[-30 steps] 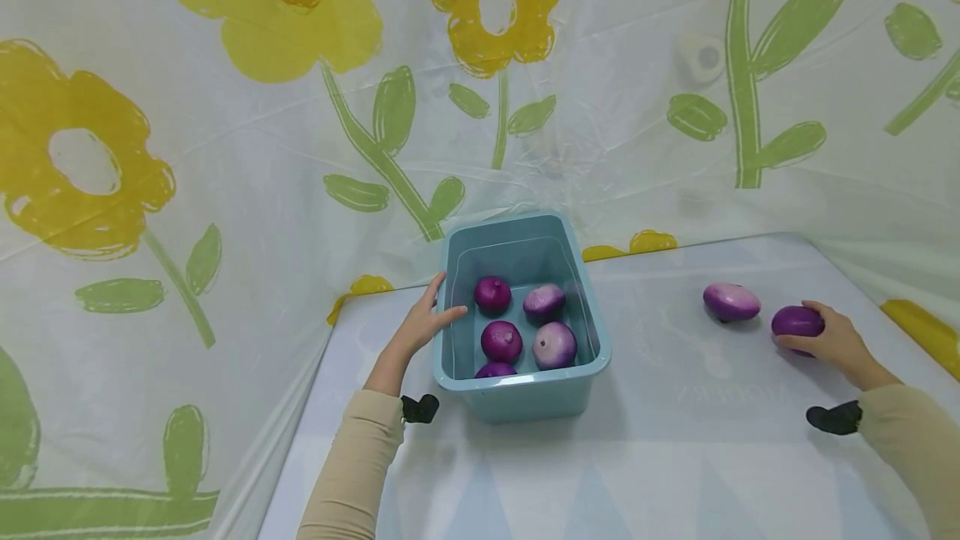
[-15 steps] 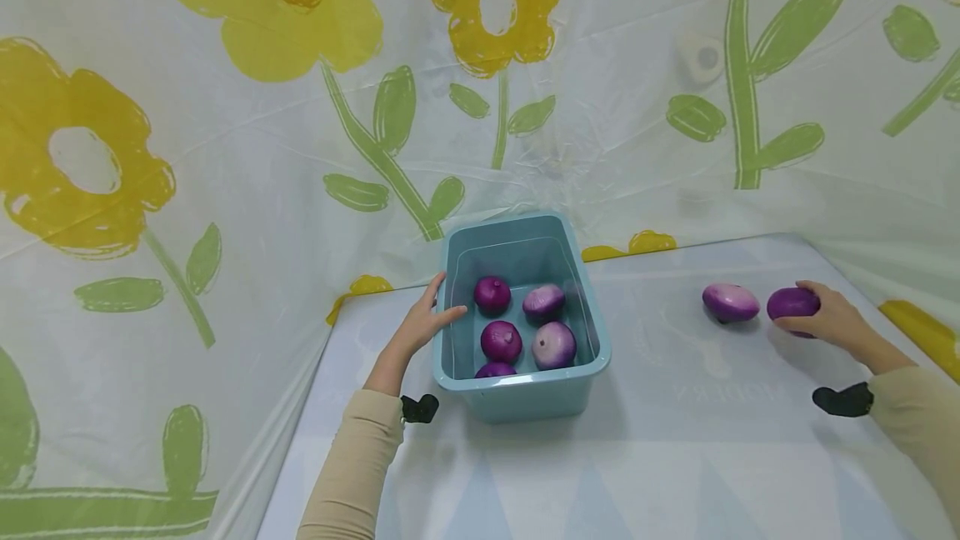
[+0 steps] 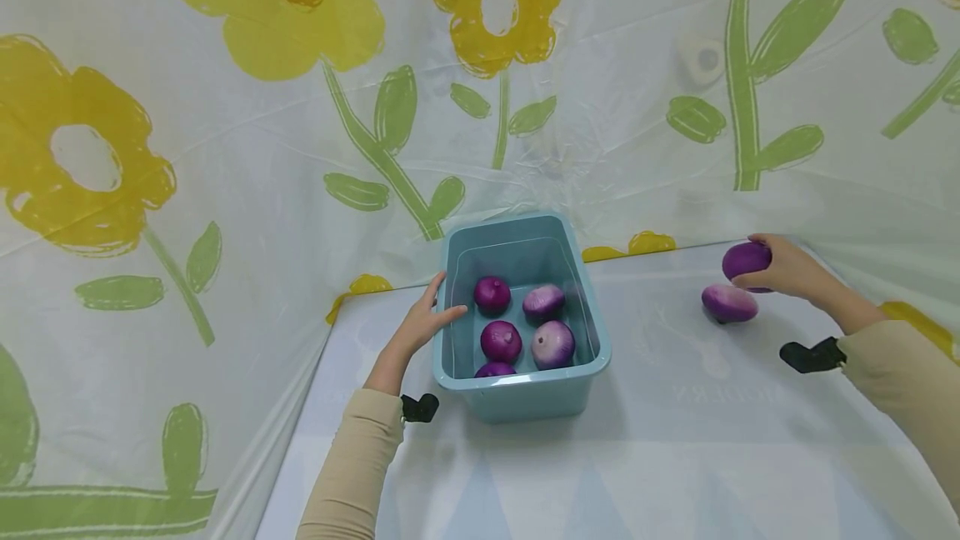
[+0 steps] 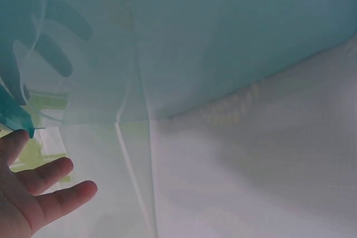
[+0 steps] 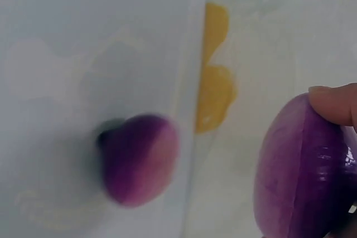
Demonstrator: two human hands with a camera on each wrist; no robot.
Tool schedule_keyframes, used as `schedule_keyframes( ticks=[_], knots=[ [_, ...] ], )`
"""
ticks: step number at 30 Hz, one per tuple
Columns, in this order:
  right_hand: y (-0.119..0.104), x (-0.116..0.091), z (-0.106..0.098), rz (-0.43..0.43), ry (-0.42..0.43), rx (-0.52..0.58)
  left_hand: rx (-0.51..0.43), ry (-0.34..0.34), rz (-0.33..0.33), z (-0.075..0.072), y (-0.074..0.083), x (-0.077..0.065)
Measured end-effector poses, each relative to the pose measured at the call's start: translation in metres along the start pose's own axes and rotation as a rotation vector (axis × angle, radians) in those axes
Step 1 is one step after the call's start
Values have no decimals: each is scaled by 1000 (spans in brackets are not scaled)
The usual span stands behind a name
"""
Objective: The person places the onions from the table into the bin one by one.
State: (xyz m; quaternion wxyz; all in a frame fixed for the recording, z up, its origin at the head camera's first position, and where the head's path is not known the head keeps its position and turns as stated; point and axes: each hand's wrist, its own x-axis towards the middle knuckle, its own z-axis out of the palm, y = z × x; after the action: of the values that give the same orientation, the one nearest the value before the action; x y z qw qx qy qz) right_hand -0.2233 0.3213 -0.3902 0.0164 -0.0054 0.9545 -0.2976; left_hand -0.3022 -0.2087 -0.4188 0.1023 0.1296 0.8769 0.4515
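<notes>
My right hand (image 3: pixel 789 269) grips a red onion (image 3: pixel 746 262) between thumb and fingers, raised at the table's far right. In the right wrist view, my thumb (image 5: pixel 333 104) presses the end of this glossy purple onion (image 5: pixel 301 176). Just below it in the head view, a second red onion (image 3: pixel 729 304) lies on the table. My left hand (image 3: pixel 422 325) is at the left rim of a blue plastic bin (image 3: pixel 536 402), thumb over the rim. Its other fingers (image 4: pixel 67 199) are straight and spread along the outside. Several red onions (image 3: pixel 501 342) sit inside the bin.
The white table (image 3: pixel 660 473) carries pale blue triangles along its front. A curtain (image 3: pixel 600 140) printed with yellow flowers hangs right behind the table and the bin. Dark straps (image 3: pixel 812 355) sit on both wrists.
My right hand has lifted the red onion off the table and carried it up and to the left, behind the other loose onion. My left hand and the bin have not moved.
</notes>
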Motion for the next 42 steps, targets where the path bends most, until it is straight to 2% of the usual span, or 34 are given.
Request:
schedule_keyframes(
  ticks=[9, 14, 20, 23, 31, 36, 42],
  knots=[
    [-85, 23, -8, -108, -13, -47, 9, 17, 11, 2, -2, 0],
    [-132, 30, -5, -197, -15, -36, 8, 14, 15, 1, -3, 1],
    [-179, 33, 2, -265, -29, -88, 13, 29, 48, 2, -4, 1],
    [-195, 36, 8, -287, -56, -89, 19, 33, 58, 2, -4, 1],
    [-225, 44, 29, -353, -107, -79, 6, 7, -5, 0, -2, 3],
    [-239, 44, 44, -381, -140, -96, -12, -4, -6, 0, -1, 2],
    [-249, 41, 57, -416, -168, -98, -8, 15, 4, 1, -2, 2]
  ],
)
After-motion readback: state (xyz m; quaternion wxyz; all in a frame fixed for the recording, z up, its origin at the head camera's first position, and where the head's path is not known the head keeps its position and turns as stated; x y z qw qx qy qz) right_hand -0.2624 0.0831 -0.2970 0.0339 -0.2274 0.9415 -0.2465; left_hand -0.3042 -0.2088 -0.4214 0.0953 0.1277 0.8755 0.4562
